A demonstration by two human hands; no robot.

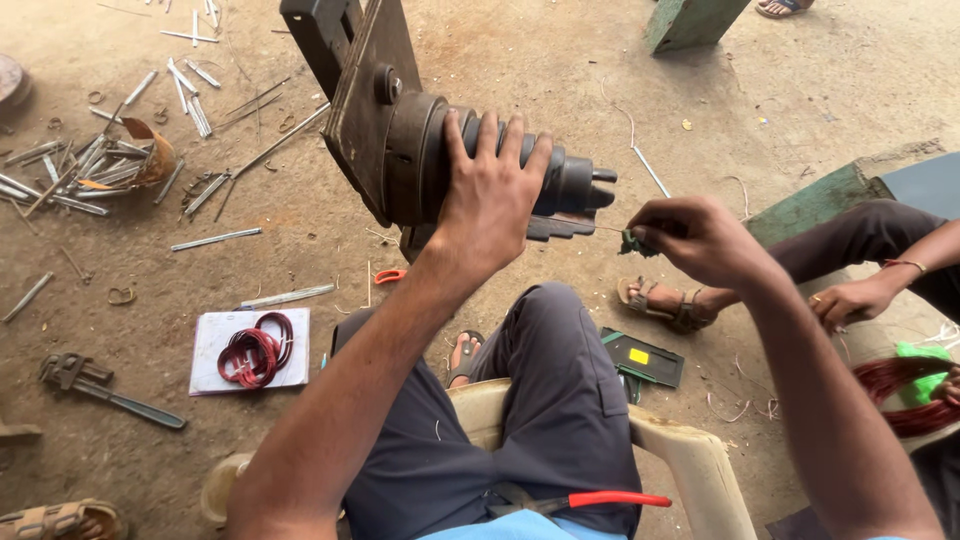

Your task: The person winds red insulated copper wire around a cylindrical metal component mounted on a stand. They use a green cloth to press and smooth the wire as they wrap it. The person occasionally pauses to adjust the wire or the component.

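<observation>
My left hand (490,195) lies flat over a dark stepped cylinder (420,160) that sticks out of a tilted metal plate (362,95) in front of me. My right hand (700,240) is to the right of the cylinder's narrow end. Its fingers pinch a small dark green piece (633,243) with a thin wire running toward the cylinder's tip. I sit on a cream plastic chair (690,460), and red-handled pliers (590,499) rest on my lap.
On the dirt floor lie a coil of red wire (255,352) on white paper, a pipe wrench (105,390), several scattered metal rods (90,165) and a small dark case (643,358). Another person's hand (850,298) and sandalled foot (660,305) are at the right.
</observation>
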